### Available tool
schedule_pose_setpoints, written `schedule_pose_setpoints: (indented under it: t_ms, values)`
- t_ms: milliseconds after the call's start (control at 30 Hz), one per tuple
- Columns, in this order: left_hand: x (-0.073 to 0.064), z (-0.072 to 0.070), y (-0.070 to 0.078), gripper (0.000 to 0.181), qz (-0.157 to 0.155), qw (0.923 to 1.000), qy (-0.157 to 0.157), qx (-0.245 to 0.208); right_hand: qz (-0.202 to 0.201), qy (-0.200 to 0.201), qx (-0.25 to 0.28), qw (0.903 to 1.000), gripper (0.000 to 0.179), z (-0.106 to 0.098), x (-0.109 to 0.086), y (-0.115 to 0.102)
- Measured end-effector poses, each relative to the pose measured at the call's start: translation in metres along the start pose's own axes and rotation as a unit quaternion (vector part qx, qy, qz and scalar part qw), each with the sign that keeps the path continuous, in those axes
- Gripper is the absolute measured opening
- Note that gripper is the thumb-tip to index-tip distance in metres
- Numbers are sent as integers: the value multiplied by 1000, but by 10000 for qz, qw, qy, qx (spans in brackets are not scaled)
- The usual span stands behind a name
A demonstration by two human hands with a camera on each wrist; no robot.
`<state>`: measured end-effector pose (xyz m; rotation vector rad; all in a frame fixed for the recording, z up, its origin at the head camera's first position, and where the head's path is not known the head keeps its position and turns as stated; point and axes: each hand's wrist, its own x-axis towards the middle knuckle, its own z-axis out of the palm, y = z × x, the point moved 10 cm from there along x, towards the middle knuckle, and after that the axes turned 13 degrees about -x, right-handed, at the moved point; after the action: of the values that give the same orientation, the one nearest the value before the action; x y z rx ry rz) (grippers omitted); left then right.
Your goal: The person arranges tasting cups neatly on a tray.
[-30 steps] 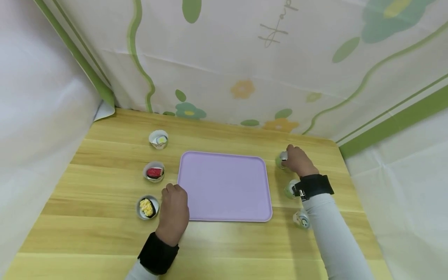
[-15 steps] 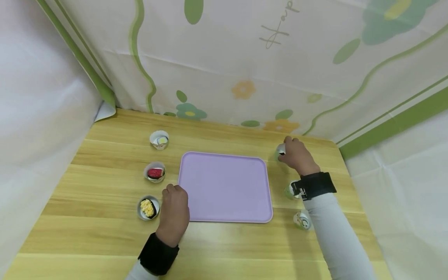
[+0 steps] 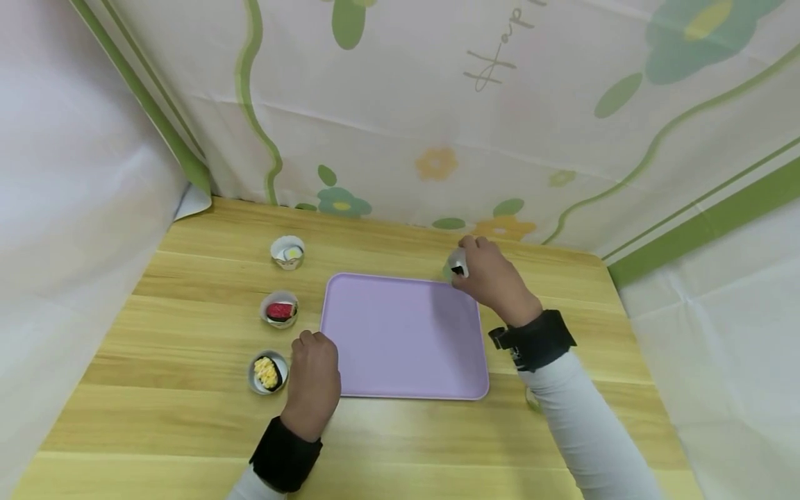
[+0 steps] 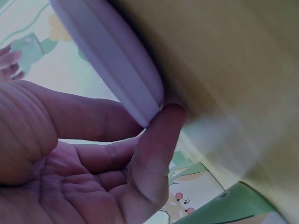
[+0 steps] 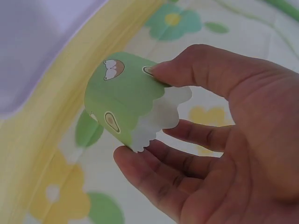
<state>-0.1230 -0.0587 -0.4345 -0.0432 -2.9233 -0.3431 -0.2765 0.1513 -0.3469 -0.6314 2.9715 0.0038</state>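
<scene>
A lilac tray (image 3: 400, 340) lies flat in the middle of the wooden table. My left hand (image 3: 312, 385) is at its left side; the left wrist view shows thumb and fingers pinching the tray's rim. Over the tray's far right corner, my right hand (image 3: 496, 281) holds a small paper baking cup (image 3: 456, 267) between thumb and fingers. In the right wrist view this cup (image 5: 117, 91) is pale green with little printed pictures, a scalloped edge and a white inside. Something dark shows inside it in the head view.
Left of the tray stand three paper cups, one with a white-and-yellow egg-like piece (image 3: 290, 254), one with a red-topped piece (image 3: 279, 311), one with a yellow-topped piece (image 3: 267, 373). Another cup (image 3: 532, 399) peeks out beside my right forearm. Printed fabric (image 3: 375, 139) hangs behind the table.
My right hand has lifted the green cup from the table's right side and carried it left to the tray's far corner. My left hand stays at the tray.
</scene>
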Motion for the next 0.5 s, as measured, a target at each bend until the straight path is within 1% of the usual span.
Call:
schedule_pose_setpoints:
  t_ms: [167,400,500]
  values:
    - [0,-2,0,12,-13,10000,62,-65,-237,100,62,9997,60,3,6,-33]
    - [-2,-4,0,18,28,9997,210,-73,-576,4,-7,9983,58,20,16,-83]
    - [-3,-5,1,18,26,9995,267,-158,-838,40,-1,9965,55,26,21,-107]
